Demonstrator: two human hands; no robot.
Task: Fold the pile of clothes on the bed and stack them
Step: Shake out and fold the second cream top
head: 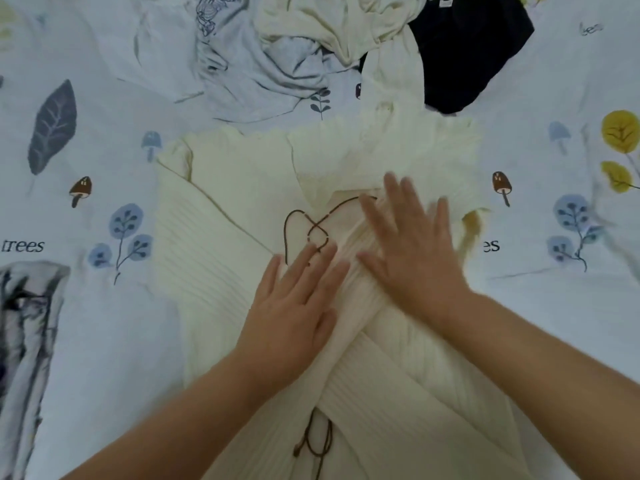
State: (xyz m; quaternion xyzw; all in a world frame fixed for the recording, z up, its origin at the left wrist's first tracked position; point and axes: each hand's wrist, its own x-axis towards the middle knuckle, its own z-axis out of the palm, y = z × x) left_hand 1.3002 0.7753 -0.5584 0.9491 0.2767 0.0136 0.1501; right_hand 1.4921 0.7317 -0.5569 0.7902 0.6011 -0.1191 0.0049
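Both hands, left hand (294, 299) and right hand (412, 247), press flat, fingers straight, on the half-folded cream sweater (221, 244). Beyond the fingertips the pile (277, 57) waits unfolded; one folded garment (27, 323) lies left.

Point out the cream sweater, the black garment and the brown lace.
cream sweater (214, 237): head view, ribbed left panel.
black garment (471, 53): head view, middle of the cloth.
brown lace (313, 230): head view, crossing at the neckline.
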